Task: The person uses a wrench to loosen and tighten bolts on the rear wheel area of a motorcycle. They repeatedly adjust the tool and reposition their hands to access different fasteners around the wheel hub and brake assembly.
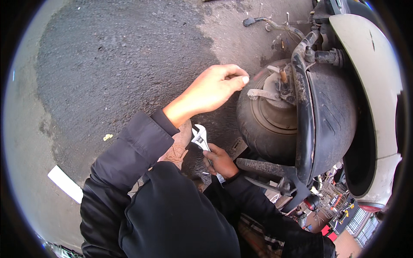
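My right hand (223,161) is closed around the handle of a silver adjustable wrench (200,139), its jaw end pointing up and away from me. My left hand (215,88) reaches beside the wheel, thumb and fingers drawn together in a pinch; whatever they hold, if anything, is too small to make out. Just right of the left fingertips is the dusty wheel (249,122) of a scooter, with a metal brake arm (262,93) and a hub (275,114) at its side. A black curved bar (304,124) crosses in front of the wheel.
A dark mudguard (333,116) and a pale body panel (378,86) rise at the right. The stand lever (258,20) lies at the top. A white strip (65,184) rests on the asphalt at left. My shoe (178,148) is below my left wrist. Cluttered parts (331,198) sit at lower right.
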A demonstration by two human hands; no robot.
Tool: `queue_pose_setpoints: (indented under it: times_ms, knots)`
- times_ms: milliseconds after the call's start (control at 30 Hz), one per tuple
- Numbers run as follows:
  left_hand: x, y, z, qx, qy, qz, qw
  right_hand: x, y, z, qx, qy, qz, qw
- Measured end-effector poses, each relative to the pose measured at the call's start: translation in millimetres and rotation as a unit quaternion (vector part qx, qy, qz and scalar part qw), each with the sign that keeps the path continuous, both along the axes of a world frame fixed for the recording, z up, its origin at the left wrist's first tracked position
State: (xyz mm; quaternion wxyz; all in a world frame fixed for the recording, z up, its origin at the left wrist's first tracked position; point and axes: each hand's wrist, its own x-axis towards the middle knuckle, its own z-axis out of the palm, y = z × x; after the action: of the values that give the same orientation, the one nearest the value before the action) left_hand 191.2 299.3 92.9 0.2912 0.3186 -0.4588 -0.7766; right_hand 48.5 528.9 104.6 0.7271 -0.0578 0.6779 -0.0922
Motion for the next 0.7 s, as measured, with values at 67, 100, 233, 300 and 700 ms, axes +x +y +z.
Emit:
queue_pose_setpoints:
  times_ms: [67, 100, 233, 300, 700]
  knots:
    - [-12.3, -4.9, -4.3, -0.001, 0.002, -0.019, 1.000, 1.0, -2.1, -0.8, 0.000, 0.000, 0.016, 1.000]
    - [-18.1, -7.2, -6.6, -0.021, -0.005, -0.013, 1.000, 1.4, -2.7, -0.6, 0.003, 0.001, 0.008, 1.000]
    - [-40.8, -13.5, -12.6, -0.044, -0.012, -0.023, 0.999, 2.2, -2.0, 4.4, 0.001, 0.016, -0.024, 1.000]
    - [-52.6, -13.7, -12.2, -0.077, -0.011, -0.032, 0.996, 0.6, -0.8, 9.3, -0.007, 0.025, -0.044, 0.999]
    - [-70.9, -26.8, -14.7, -0.009, 0.119, -0.102, 0.988, -14.6, 18.4, 33.9, -0.046, 0.132, 0.073, 0.988]
